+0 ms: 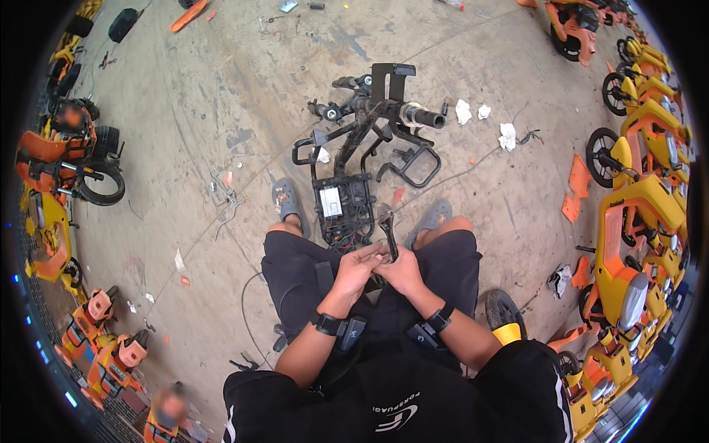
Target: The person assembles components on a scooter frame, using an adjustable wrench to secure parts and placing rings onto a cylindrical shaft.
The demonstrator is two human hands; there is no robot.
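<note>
Between my knees, my right hand [399,272] is closed around the handle of a dark adjustable wrench [390,230], its jaws pointing away from me. My left hand [356,270] meets it from the side, fingers pressed together near the right thumb; whatever they pinch, if anything, is hidden. Just beyond my hands stands a stripped black scooter frame [345,159] with a bare tube at its upper end. A white-labelled box [331,201] sits in its lower part, with loose wiring [347,240] below it, close to my left hand.
Yellow scooters [628,214] line the right side. Orange scooter bodies [55,159] stand at the left. White paper scraps [507,136], orange plastic pieces [576,188] and a tangle of wire [227,196] lie on the concrete floor. A wheel [506,310] is by my right side.
</note>
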